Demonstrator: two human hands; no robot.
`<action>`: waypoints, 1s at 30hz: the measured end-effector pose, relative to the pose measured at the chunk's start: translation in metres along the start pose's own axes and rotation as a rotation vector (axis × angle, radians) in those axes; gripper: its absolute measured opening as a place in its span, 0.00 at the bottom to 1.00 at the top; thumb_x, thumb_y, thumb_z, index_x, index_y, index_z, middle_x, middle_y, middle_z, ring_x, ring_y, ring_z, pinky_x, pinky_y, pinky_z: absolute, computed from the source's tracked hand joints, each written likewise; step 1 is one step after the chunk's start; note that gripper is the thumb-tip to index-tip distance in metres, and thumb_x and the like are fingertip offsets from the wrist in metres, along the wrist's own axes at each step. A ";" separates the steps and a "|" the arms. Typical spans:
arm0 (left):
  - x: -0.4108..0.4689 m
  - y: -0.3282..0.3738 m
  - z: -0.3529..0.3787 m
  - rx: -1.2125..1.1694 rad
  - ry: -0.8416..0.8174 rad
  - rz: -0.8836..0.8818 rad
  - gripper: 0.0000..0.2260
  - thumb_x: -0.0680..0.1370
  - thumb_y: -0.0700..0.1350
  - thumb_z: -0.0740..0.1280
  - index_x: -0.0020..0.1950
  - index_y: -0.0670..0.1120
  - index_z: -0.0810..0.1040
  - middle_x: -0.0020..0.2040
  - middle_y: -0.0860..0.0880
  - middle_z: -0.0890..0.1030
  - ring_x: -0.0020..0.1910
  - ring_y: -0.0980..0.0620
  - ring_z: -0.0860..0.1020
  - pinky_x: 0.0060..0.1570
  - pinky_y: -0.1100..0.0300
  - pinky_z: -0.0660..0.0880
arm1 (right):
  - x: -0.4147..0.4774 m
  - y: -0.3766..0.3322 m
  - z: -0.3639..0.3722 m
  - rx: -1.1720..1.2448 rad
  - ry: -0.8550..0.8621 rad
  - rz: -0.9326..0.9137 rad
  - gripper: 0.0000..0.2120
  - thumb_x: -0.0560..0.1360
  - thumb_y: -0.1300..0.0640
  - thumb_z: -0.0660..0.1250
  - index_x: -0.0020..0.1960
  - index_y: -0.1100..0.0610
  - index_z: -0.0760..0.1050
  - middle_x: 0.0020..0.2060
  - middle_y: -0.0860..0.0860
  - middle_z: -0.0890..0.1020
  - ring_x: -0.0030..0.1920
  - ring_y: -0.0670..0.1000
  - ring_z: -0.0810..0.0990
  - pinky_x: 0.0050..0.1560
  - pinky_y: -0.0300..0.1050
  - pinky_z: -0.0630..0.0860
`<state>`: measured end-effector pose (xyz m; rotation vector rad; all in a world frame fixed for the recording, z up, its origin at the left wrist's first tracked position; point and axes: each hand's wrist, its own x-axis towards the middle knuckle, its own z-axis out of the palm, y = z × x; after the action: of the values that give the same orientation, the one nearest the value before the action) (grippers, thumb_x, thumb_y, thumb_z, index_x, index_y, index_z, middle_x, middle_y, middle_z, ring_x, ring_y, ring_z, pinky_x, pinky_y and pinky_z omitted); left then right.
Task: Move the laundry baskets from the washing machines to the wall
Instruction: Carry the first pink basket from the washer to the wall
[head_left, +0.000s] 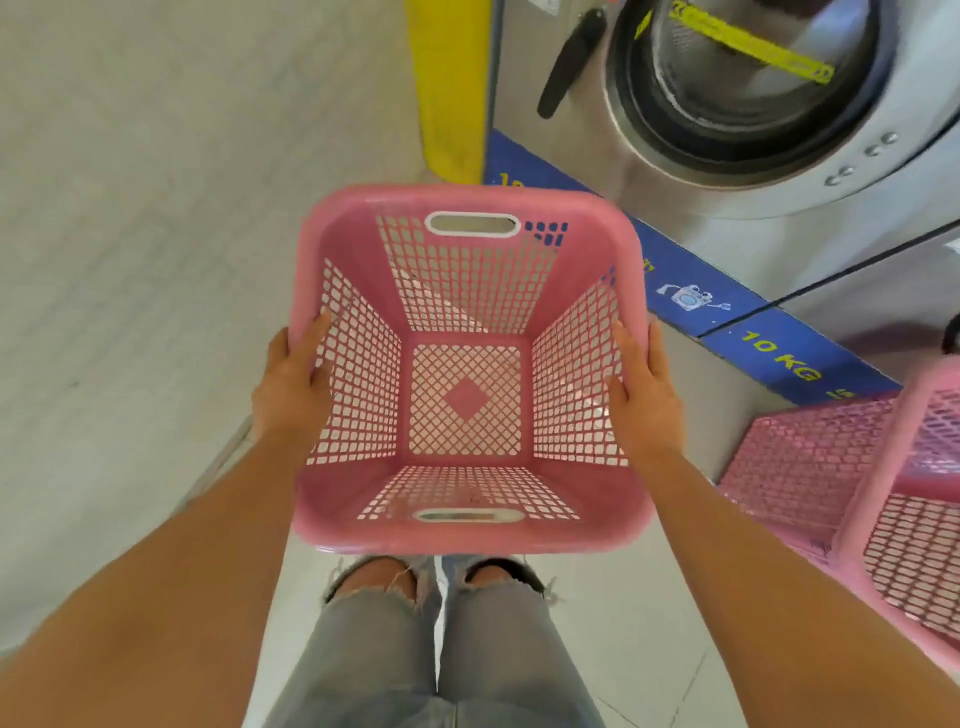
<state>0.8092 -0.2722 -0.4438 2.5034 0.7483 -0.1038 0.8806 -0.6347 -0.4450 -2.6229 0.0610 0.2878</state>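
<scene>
An empty pink laundry basket (467, 208) with lattice walls and white-rimmed handle slots is held up in front of me, above my knees. My left hand (291, 389) grips its left rim, fingers curled inside the wall. My right hand (644, 395) grips the right rim the same way. A second pink basket (852, 499) stands on the floor at the right, below the washing machines (779, 156), partly cut off by the frame edge.
A steel front-loading washer with its round door and black handle (566, 62) fills the upper right, above a blue base strip (779, 358) marked 10 KG. A yellow post (447, 83) stands left of it. Pale tiled floor (156, 260) stretches to the left.
</scene>
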 end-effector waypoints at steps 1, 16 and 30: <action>-0.011 -0.012 -0.006 -0.011 0.022 -0.031 0.26 0.80 0.43 0.60 0.75 0.63 0.63 0.74 0.47 0.66 0.57 0.36 0.78 0.56 0.45 0.76 | -0.003 -0.008 0.004 -0.013 -0.016 -0.032 0.30 0.78 0.59 0.59 0.75 0.39 0.58 0.79 0.44 0.50 0.51 0.62 0.80 0.42 0.48 0.74; -0.187 -0.250 -0.079 -0.133 0.221 -0.472 0.28 0.78 0.41 0.61 0.74 0.65 0.63 0.72 0.49 0.68 0.54 0.39 0.79 0.47 0.46 0.79 | -0.113 -0.165 0.132 -0.098 -0.250 -0.466 0.31 0.79 0.58 0.61 0.75 0.37 0.55 0.78 0.46 0.53 0.53 0.58 0.81 0.43 0.40 0.70; -0.292 -0.408 -0.085 -0.142 0.351 -0.798 0.27 0.79 0.42 0.60 0.72 0.67 0.63 0.72 0.50 0.68 0.53 0.41 0.79 0.40 0.54 0.73 | -0.194 -0.267 0.275 -0.165 -0.456 -0.738 0.31 0.79 0.58 0.59 0.75 0.37 0.52 0.78 0.45 0.52 0.43 0.54 0.82 0.38 0.47 0.80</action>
<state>0.3397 -0.0824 -0.4955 1.9668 1.7916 0.1119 0.6638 -0.2696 -0.5121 -2.4579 -1.0862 0.6207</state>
